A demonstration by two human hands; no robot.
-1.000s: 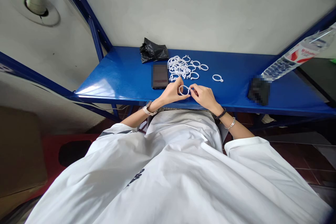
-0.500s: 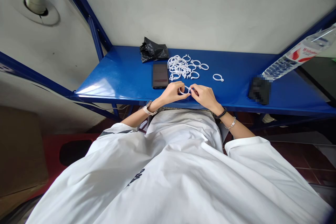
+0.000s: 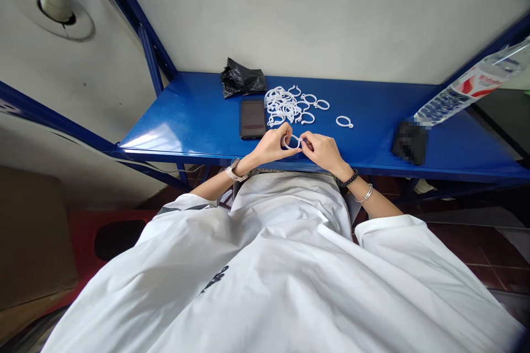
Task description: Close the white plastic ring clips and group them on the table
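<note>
Blue shelf (image 3: 186, 121) surface is being viewed against a pale wall, with bare room lying open at its left end. A black bag (image 3: 242, 81), a phone (image 3: 253, 119) and a heap of white rings (image 3: 285, 105) are being kept behind the hands. At the front edge, one ring (image 3: 291, 142) is being pinched by the left hand (image 3: 271, 146) and the right hand (image 3: 325, 151). Further right, a dark object (image 3: 409, 142) is being blurred out, and a bottle (image 3: 467, 91) is being cut off, its red label too small to read.
</note>
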